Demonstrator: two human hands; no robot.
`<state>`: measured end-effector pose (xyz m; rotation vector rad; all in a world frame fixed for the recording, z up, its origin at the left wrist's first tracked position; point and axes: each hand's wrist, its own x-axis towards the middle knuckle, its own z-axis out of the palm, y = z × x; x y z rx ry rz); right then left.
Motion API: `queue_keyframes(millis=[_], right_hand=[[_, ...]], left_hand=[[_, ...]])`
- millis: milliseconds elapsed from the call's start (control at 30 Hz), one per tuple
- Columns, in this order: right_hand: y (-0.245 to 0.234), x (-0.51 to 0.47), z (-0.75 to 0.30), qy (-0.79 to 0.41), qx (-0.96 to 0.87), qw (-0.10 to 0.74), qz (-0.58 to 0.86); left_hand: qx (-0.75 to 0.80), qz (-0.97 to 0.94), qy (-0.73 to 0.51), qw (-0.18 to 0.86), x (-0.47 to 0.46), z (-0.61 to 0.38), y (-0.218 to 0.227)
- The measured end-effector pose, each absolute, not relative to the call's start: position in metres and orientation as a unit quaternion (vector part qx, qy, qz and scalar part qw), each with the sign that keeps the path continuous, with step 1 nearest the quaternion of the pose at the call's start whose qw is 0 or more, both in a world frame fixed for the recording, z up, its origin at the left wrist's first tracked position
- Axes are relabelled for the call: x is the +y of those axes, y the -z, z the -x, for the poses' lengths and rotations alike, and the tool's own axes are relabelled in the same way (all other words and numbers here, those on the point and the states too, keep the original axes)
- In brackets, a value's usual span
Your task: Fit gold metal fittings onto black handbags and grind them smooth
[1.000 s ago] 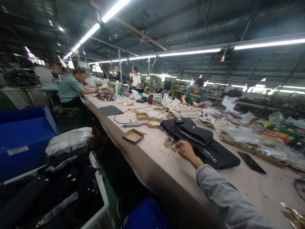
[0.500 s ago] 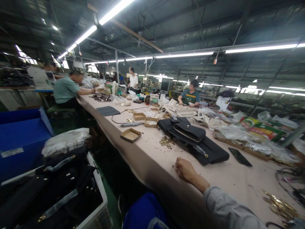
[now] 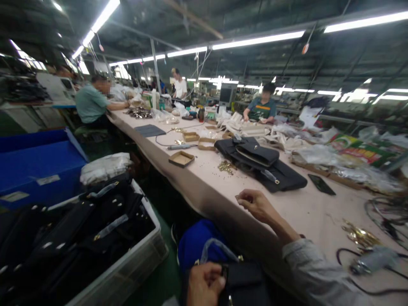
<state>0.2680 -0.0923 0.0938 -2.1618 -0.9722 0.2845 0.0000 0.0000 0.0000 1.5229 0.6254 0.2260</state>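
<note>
My left hand (image 3: 205, 284) is closed on the edge of a black bag (image 3: 250, 280) low in the head view, over my lap. The bag has gold fittings and a handle (image 3: 219, 244) wrapped in clear plastic. My right hand (image 3: 255, 205) is above the table's near edge, thumb and fingers pinched together at a tiny piece too small to name. Beyond it lie a heap of gold metal fittings (image 3: 227, 167) and scattered small studs. To the right of that heap, more black bags (image 3: 280, 174) lie flat, one with a plastic-wrapped handle.
A white crate (image 3: 153, 238) full of black bags stands at left, beside a blue bin (image 3: 41, 157). On the table are a cardboard tray (image 3: 181, 159), a phone (image 3: 321, 184), more gold fittings (image 3: 360, 236) and a corded tool (image 3: 376, 259). Co-workers sit across and at far left.
The view has tilted down and shifted. My left hand and the black bag have come into view at the bottom. My right hand has lifted slightly from the tabletop, still pinched.
</note>
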Motion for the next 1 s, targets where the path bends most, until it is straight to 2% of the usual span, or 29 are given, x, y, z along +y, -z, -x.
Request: queue_keyframes(millis=[133, 233, 400, 733, 1000], right_hand=[[-0.079, -0.129, -0.182, -0.203, -0.302, 0.567, 0.739], [-0.051, -0.147, -0.127, -0.253, -0.209, 0.61, 0.722], [-0.013, -0.152, -0.095, -0.233, -0.144, 0.636, 0.721], [-0.012, -0.145, -0.099, -0.228, -0.189, 0.641, 0.708], [-0.003, -0.135, -0.097, -0.162, -0.235, 0.615, 0.735]], left_hand=[[0.304, -0.624, -0.105, 0.712, -0.001, -0.005, 0.002], [0.309, -0.614, -0.075, 0.722, -0.002, -0.009, 0.0], [0.26, -0.621, -0.052, 0.737, -0.006, -0.011, -0.001], [0.22, -0.625, -0.059, 0.747, -0.007, -0.015, -0.005], [0.201, -0.637, -0.063, 0.741, 0.0, -0.014, 0.0]])
